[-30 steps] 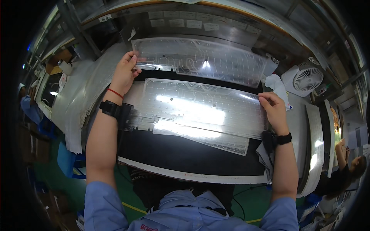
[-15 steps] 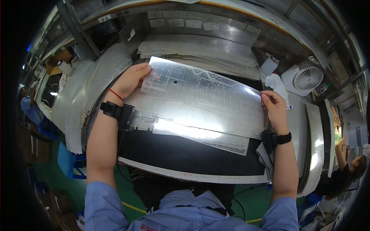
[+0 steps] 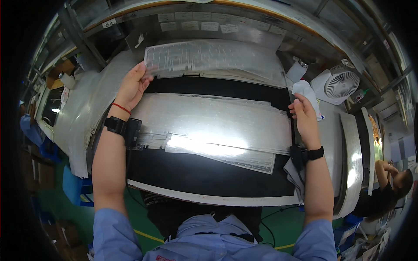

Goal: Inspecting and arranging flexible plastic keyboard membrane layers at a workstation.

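My left hand (image 3: 134,85) pinches the lower left corner of a thin clear sheet (image 3: 191,54) with printed circuit-like lines. That sheet lies over the far stack of similar sheets, its right part resting on them. On the black work mat (image 3: 209,175) in front of me is another pile of clear sheets (image 3: 196,117), shiny with glare and unevenly lined up. My right hand (image 3: 306,114) is raised beyond the pile's right end, with slightly curled fingers apart and nothing in them. Both wrists wear black strapped devices.
More sheets are stacked at left (image 3: 87,113) and at right (image 3: 350,169). A white fan (image 3: 342,87), a white bottle (image 3: 297,68) and a white bag (image 3: 305,93) stand at the back right. A grey cloth (image 3: 294,177) hangs at the mat's right edge. A co-worker (image 3: 383,191) is at far right.
The clear sheet, held by both hands above the near pile before, has moved away from me onto the far stack. My right hand has let go of it; my left still holds a corner.
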Demonstrator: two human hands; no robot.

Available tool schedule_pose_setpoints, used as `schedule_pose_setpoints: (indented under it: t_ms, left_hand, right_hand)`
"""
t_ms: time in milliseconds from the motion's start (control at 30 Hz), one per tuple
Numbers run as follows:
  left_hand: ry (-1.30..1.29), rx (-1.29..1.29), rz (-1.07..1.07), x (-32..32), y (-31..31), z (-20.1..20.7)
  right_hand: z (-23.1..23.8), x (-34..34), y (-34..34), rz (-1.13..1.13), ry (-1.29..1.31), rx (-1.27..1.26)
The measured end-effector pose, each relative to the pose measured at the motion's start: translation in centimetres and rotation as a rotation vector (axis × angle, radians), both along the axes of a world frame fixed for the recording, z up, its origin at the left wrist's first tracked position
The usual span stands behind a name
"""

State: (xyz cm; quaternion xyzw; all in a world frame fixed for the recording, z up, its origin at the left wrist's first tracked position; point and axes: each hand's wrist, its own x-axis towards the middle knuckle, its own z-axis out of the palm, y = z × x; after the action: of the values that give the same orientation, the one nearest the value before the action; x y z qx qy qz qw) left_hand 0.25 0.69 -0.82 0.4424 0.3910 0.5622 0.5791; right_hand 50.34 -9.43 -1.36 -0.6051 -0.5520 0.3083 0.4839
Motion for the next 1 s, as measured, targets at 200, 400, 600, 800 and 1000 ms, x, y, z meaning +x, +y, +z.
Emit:
schedule_pose_setpoints:
  t_ms: [200,400,600,800,1000]
  left_hand:
    - [-0.041,-0.006,0.070,0.1,-0.1,0.3]
    - [0.029,-0.046,0.043,0.0,-0.4,0.3]
    - [0.107,-0.068,0.008,-0.2,-0.5,0.3]
    - [0.145,-0.091,-0.025,-0.3,-0.3,0.1]
    - [0.186,-0.123,-0.013,0.3,-0.5,0.3]
  right_hand:
    - [-0.1,0.0,-0.4,0.128,-0.366,0.034]
    - [-0.1,-0.2,-0.5,0.155,-0.252,-0.033]
    - [0.9,-1.5,-1.2,0.316,-0.202,-0.077]
    - [0.7,-0.8,-0.9,0.280,-0.227,-0.102]
    - [0.4,-0.7,-0.5,0.243,-0.157,0.137]
